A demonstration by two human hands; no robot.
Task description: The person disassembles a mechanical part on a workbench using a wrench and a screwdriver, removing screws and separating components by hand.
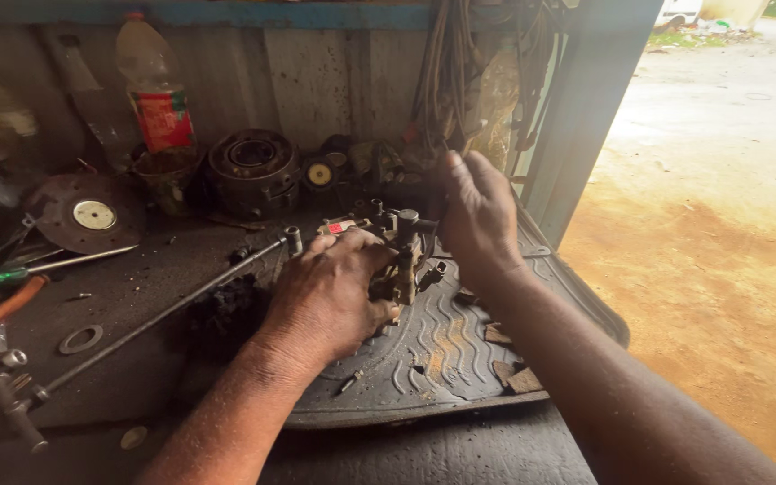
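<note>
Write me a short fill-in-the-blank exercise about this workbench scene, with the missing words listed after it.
1. The left hand grips a small greasy metal ____ on the ribbed rubber mat.
2. The plastic bottle at the back wall has a ____ label.
3. The long metal rod lies to the ____ of the left hand.
4. The right hand is raised with its fingers ____.

Missing words: part; red; left; open
</note>
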